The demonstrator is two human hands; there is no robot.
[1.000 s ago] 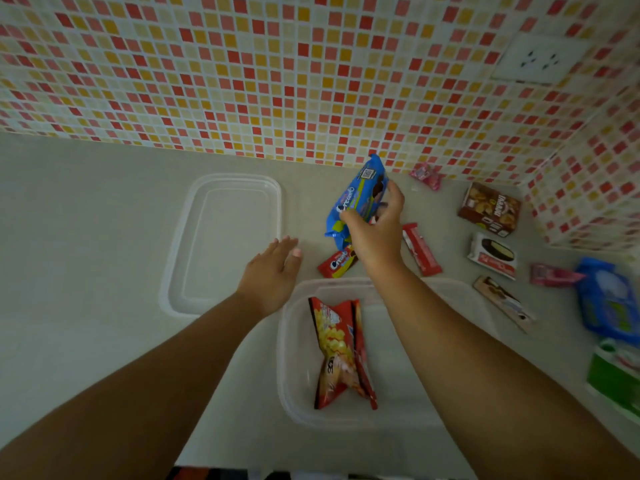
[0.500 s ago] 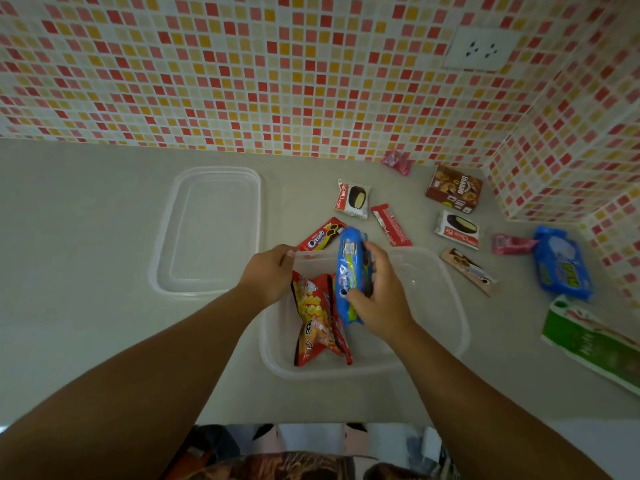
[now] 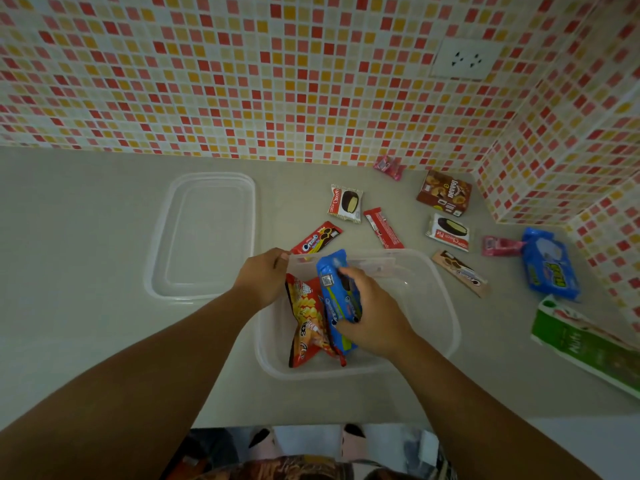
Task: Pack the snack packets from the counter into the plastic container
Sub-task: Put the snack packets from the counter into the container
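Dim, even light leaves the counter (image 3: 86, 237) grey with only faint shadows, the tiled wall (image 3: 242, 81) bows outward toward the edges, and detail is slightly soft.

"Cream-O" on red packet (image 3: 316, 240); "Choco Pie" on white wrapper (image 3: 449, 232)

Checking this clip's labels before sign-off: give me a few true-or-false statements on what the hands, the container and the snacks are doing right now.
1. The right hand grips the blue cookie packet inside the plastic container. True.
2. The left hand rests flat on the lid. False: it holds the container's far left rim; the lid lies apart, to the left.
3. A red chips bag lies in the container. True.
4. The brown box is already packed. False: it sits on the counter near the wall corner.
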